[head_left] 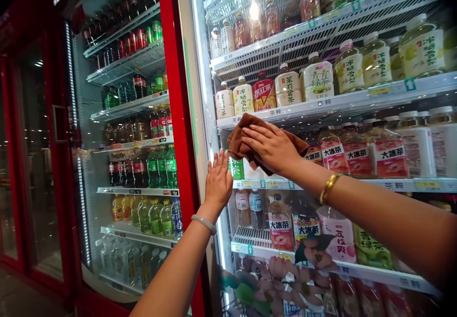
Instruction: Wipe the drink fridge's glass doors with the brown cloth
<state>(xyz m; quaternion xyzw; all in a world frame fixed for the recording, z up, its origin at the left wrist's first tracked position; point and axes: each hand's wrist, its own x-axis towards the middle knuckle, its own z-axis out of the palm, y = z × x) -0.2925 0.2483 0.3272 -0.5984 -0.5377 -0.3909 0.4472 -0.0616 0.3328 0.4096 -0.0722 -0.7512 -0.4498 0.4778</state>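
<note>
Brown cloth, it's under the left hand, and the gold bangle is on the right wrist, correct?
No: the head view shows the brown cloth under the right hand, not the left hand; the gold bangle is on the right wrist.

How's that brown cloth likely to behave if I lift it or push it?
The cloth is probably floppy: it bunches in soft folds under the right hand. It's likely light, since it looks like thin fabric. Pushed, it would probably crumple, given its loose edges.
</note>
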